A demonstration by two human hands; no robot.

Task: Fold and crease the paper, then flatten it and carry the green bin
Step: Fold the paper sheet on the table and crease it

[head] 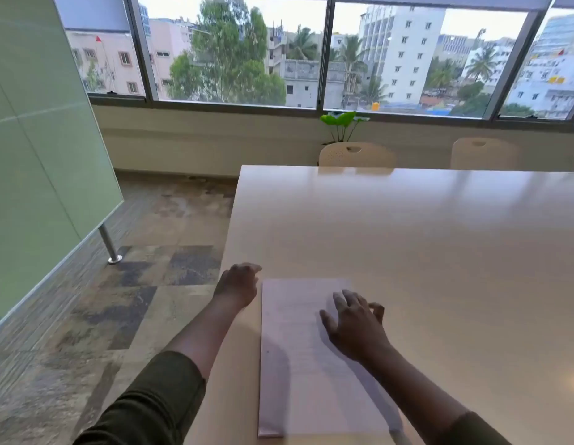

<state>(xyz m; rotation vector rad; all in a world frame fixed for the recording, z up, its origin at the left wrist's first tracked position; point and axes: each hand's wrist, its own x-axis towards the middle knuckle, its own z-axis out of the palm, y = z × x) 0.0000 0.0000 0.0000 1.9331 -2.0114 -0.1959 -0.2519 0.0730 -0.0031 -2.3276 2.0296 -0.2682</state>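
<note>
A white sheet of paper (298,364) lies flat on the pale table (439,252), near its left edge and close to me. My right hand (356,326) hovers over the paper's upper right part with fingers spread, holding nothing. My left hand (239,285) is just off the paper's top left corner, at the table's left edge, fingers loosely curled with nothing in them. Whether either hand touches the paper is unclear. No green bin is in view.
Beige chairs (356,154) stand along the table's far side under a wide window. A small green plant (341,122) sits by the sill. A frosted green glass panel (38,155) on a metal post (109,245) stands to the left over tiled floor.
</note>
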